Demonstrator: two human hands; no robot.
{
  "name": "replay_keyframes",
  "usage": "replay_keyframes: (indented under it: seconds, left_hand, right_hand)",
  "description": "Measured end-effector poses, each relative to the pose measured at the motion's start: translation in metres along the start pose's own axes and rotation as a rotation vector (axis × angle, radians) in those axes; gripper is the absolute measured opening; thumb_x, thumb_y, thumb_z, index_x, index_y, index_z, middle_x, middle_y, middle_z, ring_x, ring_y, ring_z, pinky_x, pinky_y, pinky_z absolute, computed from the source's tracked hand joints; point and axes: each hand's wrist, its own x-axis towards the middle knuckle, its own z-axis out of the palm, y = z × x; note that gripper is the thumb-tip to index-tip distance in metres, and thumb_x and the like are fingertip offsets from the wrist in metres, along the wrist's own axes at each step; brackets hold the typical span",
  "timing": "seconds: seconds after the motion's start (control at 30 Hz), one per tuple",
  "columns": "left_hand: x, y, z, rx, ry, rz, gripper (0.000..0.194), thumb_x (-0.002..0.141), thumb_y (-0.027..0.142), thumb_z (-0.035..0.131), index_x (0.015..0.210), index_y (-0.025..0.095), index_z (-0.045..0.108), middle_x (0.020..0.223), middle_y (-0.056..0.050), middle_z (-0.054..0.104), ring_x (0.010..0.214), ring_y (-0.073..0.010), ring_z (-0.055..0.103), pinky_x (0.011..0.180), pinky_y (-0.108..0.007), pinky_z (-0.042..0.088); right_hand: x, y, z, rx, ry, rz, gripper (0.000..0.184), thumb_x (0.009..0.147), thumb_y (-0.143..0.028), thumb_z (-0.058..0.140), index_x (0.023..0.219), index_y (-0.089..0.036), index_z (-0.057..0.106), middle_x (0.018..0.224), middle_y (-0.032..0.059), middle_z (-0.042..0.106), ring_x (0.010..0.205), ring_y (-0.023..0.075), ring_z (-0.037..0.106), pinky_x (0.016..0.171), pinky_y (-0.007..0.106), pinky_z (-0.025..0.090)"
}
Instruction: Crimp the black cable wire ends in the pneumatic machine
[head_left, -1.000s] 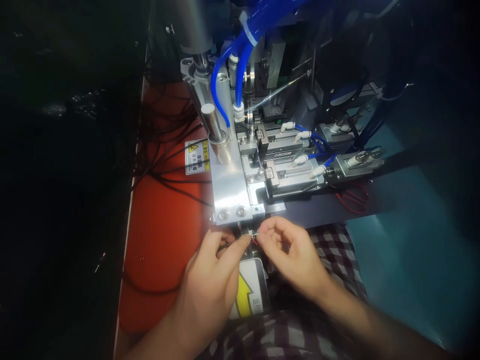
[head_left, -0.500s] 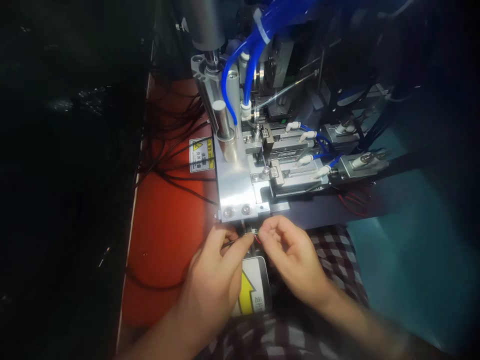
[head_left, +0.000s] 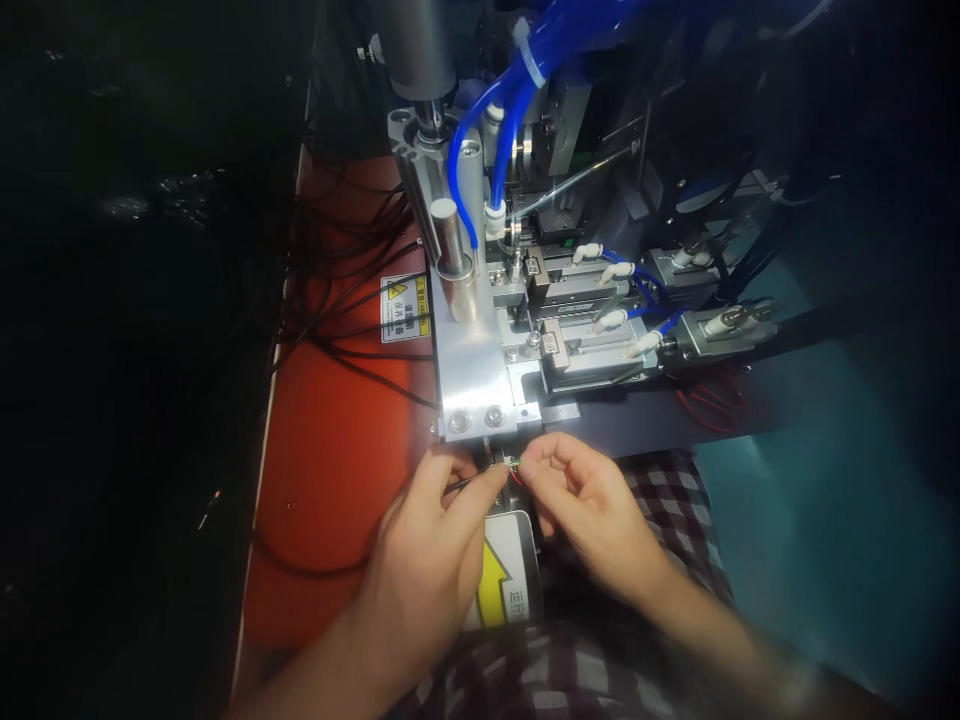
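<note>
My left hand [head_left: 431,535] is closed, thumb and fingers pinching a black cable [head_left: 456,487] close to its end. Thin coloured wires [head_left: 515,472], red and green among them, come out between the two hands. At their tips my right hand [head_left: 592,520] is closed in a pinch, the other fingers curled. Both hands are just in front of the metal block [head_left: 476,395] of a machine, over a narrow dark slot. Its inside is mostly hidden by my fingers.
Beyond the hands stand a vertical cylinder [head_left: 421,50], blue air tubes [head_left: 510,120] and small slides with white fittings [head_left: 619,270]. More black cables [head_left: 322,340] lie across the red surface [head_left: 330,440] at the left. A yellow arrow label [head_left: 495,590] sits below the hands.
The right hand has shifted very slightly right, and a bit more of the coloured wires shows between the fingers. The left hand keeps its place on the cable.
</note>
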Motion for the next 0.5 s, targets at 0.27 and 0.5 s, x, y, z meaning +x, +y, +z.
replay_keyframes:
  seconds: [0.27, 0.5]
  left_hand:
    - [-0.0013, -0.0001, -0.0005, -0.010, -0.014, -0.011, 0.029, 0.085, 0.001, 0.048, 0.105, 0.013, 0.066, 0.088, -0.006, 0.051, 0.072, -0.0119, 0.055, 0.063, -0.022, 0.053]
    - [-0.0014, -0.0014, 0.0008, -0.027, -0.018, -0.007, 0.030, 0.085, 0.001, 0.049, 0.106, 0.013, 0.066, 0.089, -0.006, 0.051, 0.074, -0.0122, 0.055, 0.064, -0.022, 0.052]
  right_hand:
    - [0.0011, -0.0020, -0.0019, -0.011, -0.028, 0.072, 0.023, 0.084, -0.038, 0.060, 0.075, -0.018, 0.052, 0.046, -0.0085, 0.046, 0.041, 0.0073, 0.040, 0.044, 0.020, 0.035]
    - [0.0007, 0.0013, -0.0034, -0.010, -0.037, 0.067, 0.024, 0.085, -0.040, 0.060, 0.079, -0.017, 0.054, 0.046, -0.0079, 0.048, 0.043, 0.0077, 0.043, 0.048, 0.021, 0.036]
